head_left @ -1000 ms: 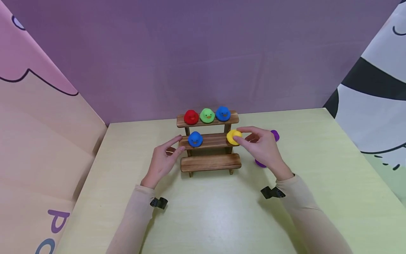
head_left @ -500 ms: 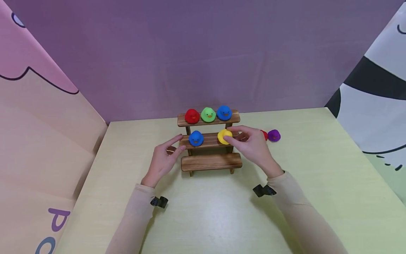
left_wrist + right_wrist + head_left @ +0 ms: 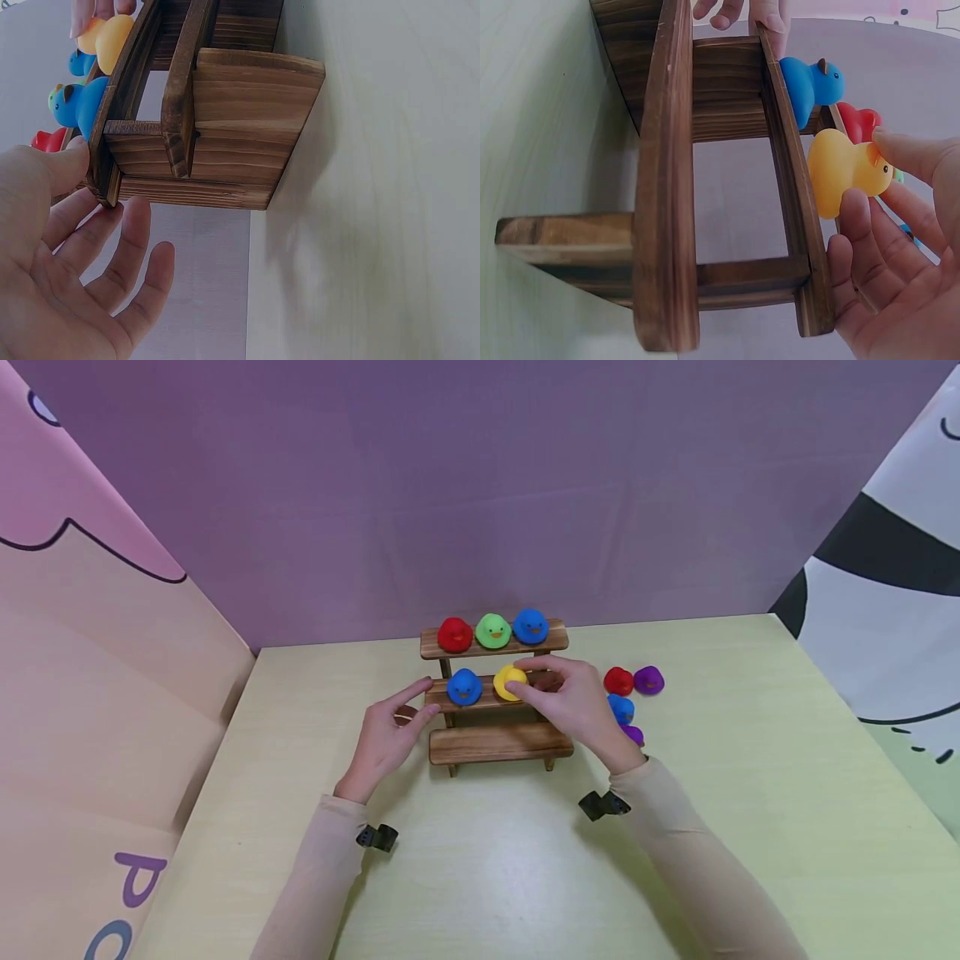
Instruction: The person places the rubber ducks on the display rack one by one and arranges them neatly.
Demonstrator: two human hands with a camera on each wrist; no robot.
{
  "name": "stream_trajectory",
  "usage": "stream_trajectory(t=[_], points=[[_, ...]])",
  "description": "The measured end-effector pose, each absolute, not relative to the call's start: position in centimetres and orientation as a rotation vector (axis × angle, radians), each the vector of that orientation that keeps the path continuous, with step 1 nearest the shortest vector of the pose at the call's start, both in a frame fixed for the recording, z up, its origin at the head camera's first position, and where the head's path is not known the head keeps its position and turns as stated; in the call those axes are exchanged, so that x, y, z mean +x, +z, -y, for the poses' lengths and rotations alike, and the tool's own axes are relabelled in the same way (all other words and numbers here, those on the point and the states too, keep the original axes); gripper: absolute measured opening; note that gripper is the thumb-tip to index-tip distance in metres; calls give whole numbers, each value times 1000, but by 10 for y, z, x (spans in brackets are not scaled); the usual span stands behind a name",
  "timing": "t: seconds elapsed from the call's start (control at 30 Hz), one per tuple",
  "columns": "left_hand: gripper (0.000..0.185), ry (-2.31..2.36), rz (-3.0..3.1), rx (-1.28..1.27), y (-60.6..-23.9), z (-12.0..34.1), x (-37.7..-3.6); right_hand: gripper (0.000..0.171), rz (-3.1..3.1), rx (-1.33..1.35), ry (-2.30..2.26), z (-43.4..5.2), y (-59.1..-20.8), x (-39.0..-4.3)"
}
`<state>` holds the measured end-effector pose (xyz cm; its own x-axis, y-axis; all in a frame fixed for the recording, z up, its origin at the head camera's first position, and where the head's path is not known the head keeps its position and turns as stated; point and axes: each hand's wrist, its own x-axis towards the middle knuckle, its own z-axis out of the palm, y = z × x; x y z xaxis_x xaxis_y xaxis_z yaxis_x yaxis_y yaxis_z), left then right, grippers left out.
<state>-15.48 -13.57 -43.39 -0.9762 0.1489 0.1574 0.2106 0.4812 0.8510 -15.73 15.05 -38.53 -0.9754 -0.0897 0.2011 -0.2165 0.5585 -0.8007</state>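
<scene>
- We have the right hand [image 3: 573, 706] pinching a yellow duck [image 3: 510, 682] between thumb and fingertips; the duck sits on the middle step of the wooden stand [image 3: 498, 743], just right of a blue duck [image 3: 464, 687], the two close but seemingly not touching.
- The right wrist view confirms it: fingertips on the duck's head and flank, its base against the middle plank's top face.
- The left hand [image 3: 386, 739] holds nothing; its fingers lie relaxed and nearly straight, with thumb and fingertip touching the left end of the middle step, which steadies the stand.
- The top step carries a red duck [image 3: 454, 634], a green duck [image 3: 492, 631] and a second blue one [image 3: 531, 625]. The bottom step is bare wood.
- On the table [image 3: 487, 877] right of the stand lie loose ducks: a red one [image 3: 618, 680], a purple one [image 3: 648, 680], a blue one [image 3: 621, 707], and another purple one [image 3: 633, 735] partly hidden by the wrist.
- Our judgement for doing this well: we keep the pinch light and high on the duck so the base can settle flat, and we check it is centred on the narrow plank before easing off.
- We keep the left hand bracing the stand; it looks light, and a nudge could tip the row above.
- Risk as we judge it: the knuckles brush the neighbouring blue duck or the step overhead, so we lift the fingers away up and to the right, not sideways.
</scene>
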Motion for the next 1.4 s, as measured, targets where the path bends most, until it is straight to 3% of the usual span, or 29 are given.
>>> stream_trajectory(t=[1.4], points=[[47,-1509,2652,-333,-436,138,-154,37,2661,264,1426,-133,-391,-162]])
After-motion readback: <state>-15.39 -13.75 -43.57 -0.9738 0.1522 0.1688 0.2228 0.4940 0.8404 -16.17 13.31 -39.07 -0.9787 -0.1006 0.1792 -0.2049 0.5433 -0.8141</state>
